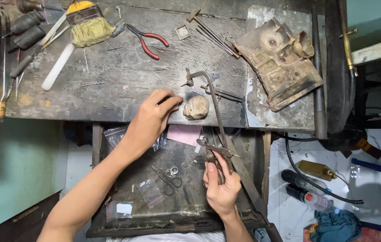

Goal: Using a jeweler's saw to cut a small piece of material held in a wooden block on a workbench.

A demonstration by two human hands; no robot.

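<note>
Head view: R hand (221, 188) at 6 o'clock, fingers wrapped tight round the handle of a jeweller's saw frame (212, 117), frame running up toward 12 over the bench edge. L hand (153, 120) at centre, fingertips pinched together against the bench edge, just beside a rounded wooden peg (196, 107); whatever small piece it pins is too small to tell. Saw blade sits next to that pinch, so cutting looks in hand, not finished; no cut-off piece visible. Below, tray (186, 213) w/ small scissors (168, 179) and plastic bags. At 11 o'clock: brush (89, 27); red-handled pliers (148, 40) nearer 12. Rusty metal block (278, 60) at 2 o'clock.
</note>
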